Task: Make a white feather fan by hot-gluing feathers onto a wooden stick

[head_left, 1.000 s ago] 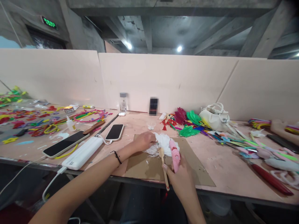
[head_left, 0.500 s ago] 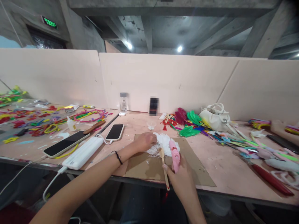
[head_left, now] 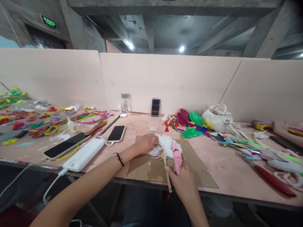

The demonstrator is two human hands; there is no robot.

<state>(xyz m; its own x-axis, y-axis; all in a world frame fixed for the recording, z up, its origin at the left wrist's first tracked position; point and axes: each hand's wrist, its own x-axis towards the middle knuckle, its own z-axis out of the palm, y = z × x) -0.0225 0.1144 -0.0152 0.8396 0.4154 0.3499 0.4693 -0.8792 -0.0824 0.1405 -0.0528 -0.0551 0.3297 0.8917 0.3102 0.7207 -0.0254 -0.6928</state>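
Note:
A white feather fan [head_left: 167, 143] lies on a brown cardboard sheet [head_left: 142, 168], its light wooden handle [head_left: 168, 176] pointing toward me with a red cord at the end. My right hand [head_left: 183, 176] is wrapped round a pink glue gun [head_left: 176, 156], whose nozzle end is over the feathers. The thumb of that hand rests at the wooden handle. My left hand [head_left: 149, 143] is closed at the left edge of the feathers, fingertips pressed together. Something small and thin shows at those fingertips, but its kind is unclear.
To the left are a white power bank [head_left: 84, 154], two phones and a glue bottle [head_left: 71, 125]. Coloured feathers [head_left: 193, 121], a white handbag [head_left: 217, 118] and pipe cleaners lie right. A clear bottle [head_left: 125, 103] stands behind. Another person's hand [head_left: 281, 129] is far right.
Both hands, the fan and the glue gun hold nearly the same place. The whole view has shifted very slightly.

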